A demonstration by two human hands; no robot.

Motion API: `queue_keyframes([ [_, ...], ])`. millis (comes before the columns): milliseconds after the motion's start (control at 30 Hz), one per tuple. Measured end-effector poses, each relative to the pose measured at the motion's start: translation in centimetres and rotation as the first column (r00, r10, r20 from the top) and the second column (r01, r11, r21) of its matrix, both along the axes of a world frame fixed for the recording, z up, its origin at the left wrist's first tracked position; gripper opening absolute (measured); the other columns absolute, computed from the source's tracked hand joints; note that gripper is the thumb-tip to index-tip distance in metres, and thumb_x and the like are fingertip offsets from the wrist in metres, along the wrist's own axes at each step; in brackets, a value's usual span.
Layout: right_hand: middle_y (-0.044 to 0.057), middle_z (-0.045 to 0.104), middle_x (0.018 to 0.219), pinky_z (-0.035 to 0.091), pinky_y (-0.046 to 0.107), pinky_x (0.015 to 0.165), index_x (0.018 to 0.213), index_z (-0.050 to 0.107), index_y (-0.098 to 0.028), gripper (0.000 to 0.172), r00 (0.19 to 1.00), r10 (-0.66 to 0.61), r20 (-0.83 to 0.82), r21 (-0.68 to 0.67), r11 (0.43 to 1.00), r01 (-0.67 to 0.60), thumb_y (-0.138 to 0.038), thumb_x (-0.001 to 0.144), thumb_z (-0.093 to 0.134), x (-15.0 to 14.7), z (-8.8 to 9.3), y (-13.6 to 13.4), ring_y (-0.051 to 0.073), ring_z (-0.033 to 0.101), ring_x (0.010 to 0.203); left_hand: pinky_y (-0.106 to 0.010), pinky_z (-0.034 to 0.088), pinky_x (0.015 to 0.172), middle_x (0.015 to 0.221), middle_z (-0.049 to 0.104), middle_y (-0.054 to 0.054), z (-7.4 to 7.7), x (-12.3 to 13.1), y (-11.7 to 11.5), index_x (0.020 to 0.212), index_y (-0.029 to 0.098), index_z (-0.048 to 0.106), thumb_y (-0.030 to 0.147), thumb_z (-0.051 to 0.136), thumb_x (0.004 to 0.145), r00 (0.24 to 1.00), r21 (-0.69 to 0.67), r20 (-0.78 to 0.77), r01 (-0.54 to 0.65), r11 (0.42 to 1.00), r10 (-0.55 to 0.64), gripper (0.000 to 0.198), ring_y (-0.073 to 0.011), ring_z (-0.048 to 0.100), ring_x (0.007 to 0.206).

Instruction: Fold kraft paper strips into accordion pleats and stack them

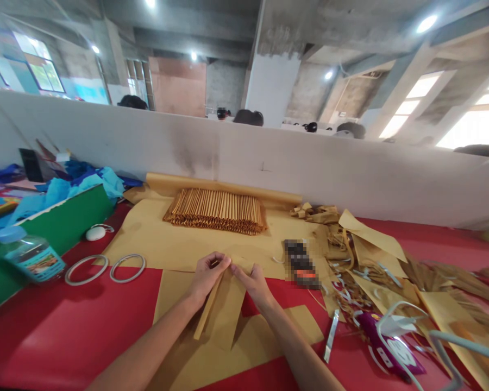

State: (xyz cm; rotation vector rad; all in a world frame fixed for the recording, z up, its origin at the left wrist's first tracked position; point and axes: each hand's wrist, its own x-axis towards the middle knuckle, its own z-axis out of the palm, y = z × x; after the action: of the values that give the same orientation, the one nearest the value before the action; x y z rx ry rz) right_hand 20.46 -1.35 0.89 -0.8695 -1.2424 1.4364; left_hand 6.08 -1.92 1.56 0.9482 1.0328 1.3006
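A sheet of brown kraft paper (227,304) with a narrow folded strip along its left side is between my hands. My left hand (212,274) pinches the paper's top edge, thumb and fingers closed on it. Close beside it, my right hand (252,279) grips the same edge with its thumb on top and its fingers partly hidden behind. Under my forearms lie more flat brown sheets (269,339). Beyond my hands a block of tightly pleated brown paper (215,209) rests on a large brown sheet (142,239).
Left are a water bottle (35,258), two rings (86,270) and a green divider (71,225). Right of my hands lie a blurred-out dark object (302,263), a box cutter (331,336), paper scraps (375,244) and a purple packet (387,345). A white partition (309,168) stands behind.
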Motion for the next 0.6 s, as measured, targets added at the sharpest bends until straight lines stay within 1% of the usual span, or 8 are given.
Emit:
queue_keyframes([
  [167,0.006,0.076,0.089,0.055,0.04,0.085,0.093,0.077,-0.019,0.041,1.0,0.014,-0.005,0.016,1.0,-0.014,-0.055,0.074,0.08,0.1,-0.2,0.2,0.026,0.07,0.084,-0.022,0.044,0.056,0.064,0.061,0.004,0.1,0.0,-0.1,0.07,0.018,0.062,0.052,0.086,0.063,0.998,-0.033,0.051,0.033,0.999,-0.031,0.043,-0.0119,0.055,0.058],
  [200,0.005,0.075,0.089,0.055,0.038,0.083,0.095,0.076,-0.019,0.04,1.0,0.002,0.004,0.027,1.0,-0.002,-0.054,0.075,0.079,0.2,-0.3,0.4,0.025,0.07,0.084,-0.023,0.044,0.057,0.065,0.062,0.004,0.1,0.0,-0.1,0.071,0.018,0.062,0.052,0.086,0.063,0.997,-0.039,0.066,0.048,0.998,-0.045,0.043,-0.0122,0.056,0.058],
  [267,0.004,0.074,0.092,0.054,0.032,0.076,0.097,0.074,-0.02,0.039,0.997,-0.068,0.032,0.066,0.996,0.066,-0.053,0.076,0.078,0.7,-0.4,0.7,0.022,0.067,0.081,-0.023,0.045,0.058,0.067,0.064,0.003,0.0,-0.1,0.0,0.072,0.018,0.061,0.053,0.087,0.063,0.995,-0.034,0.081,0.065,0.997,-0.062,0.044,-0.0131,0.057,0.06],
  [333,0.003,0.072,0.089,0.051,0.027,0.069,0.099,0.072,-0.021,0.038,0.983,-0.163,0.08,0.129,0.98,0.152,-0.052,0.077,0.077,1.2,-0.3,1.0,0.019,0.064,0.077,-0.023,0.044,0.059,0.068,0.063,0.003,-0.2,0.0,0.1,0.07,0.018,0.06,0.053,0.086,0.065,0.997,0.005,0.045,0.065,0.998,-0.065,0.045,-0.0133,0.057,0.062],
  [367,0.003,0.071,0.088,0.05,0.027,0.068,0.099,0.072,-0.021,0.038,0.975,-0.192,0.11,0.165,0.971,0.173,-0.052,0.078,0.076,1.5,-0.2,1.1,0.018,0.063,0.076,-0.022,0.042,0.058,0.067,0.061,0.003,-0.4,0.0,0.1,0.069,0.017,0.059,0.054,0.085,0.066,0.998,0.038,0.006,0.067,0.997,-0.068,0.045,-0.0127,0.056,0.061],
  [433,0.004,0.071,0.084,0.049,0.027,0.068,0.096,0.074,-0.021,0.035,0.964,-0.194,0.181,0.23,0.962,0.15,-0.052,0.08,0.074,1.8,0.1,1.1,0.019,0.063,0.077,-0.021,0.037,0.056,0.063,0.056,0.004,-0.6,0.0,0.3,0.068,0.016,0.06,0.053,0.085,0.067,0.992,0.101,-0.093,0.094,0.99,-0.085,0.044,-0.0112,0.052,0.059],
  [500,0.005,0.071,0.081,0.047,0.028,0.067,0.086,0.075,-0.02,0.032,0.953,-0.176,0.247,0.272,0.957,0.106,-0.051,0.081,0.072,1.9,0.4,1.1,0.02,0.062,0.076,-0.021,0.035,0.055,0.061,0.053,0.004,-0.9,0.0,0.4,0.067,0.016,0.061,0.052,0.085,0.067,0.981,0.133,-0.163,0.13,0.983,-0.107,0.043,-0.0109,0.049,0.058],
  [600,0.004,0.068,0.074,0.043,0.027,0.062,0.076,0.074,-0.019,0.033,0.938,-0.204,0.28,0.28,0.952,0.123,-0.052,0.081,0.072,2.1,0.5,1.2,0.018,0.059,0.069,-0.022,0.04,0.06,0.067,0.06,0.001,-1.0,0.0,0.4,0.071,0.015,0.066,0.053,0.083,0.068,0.972,0.107,-0.173,0.179,0.978,-0.159,0.042,-0.0133,0.055,0.064],
])
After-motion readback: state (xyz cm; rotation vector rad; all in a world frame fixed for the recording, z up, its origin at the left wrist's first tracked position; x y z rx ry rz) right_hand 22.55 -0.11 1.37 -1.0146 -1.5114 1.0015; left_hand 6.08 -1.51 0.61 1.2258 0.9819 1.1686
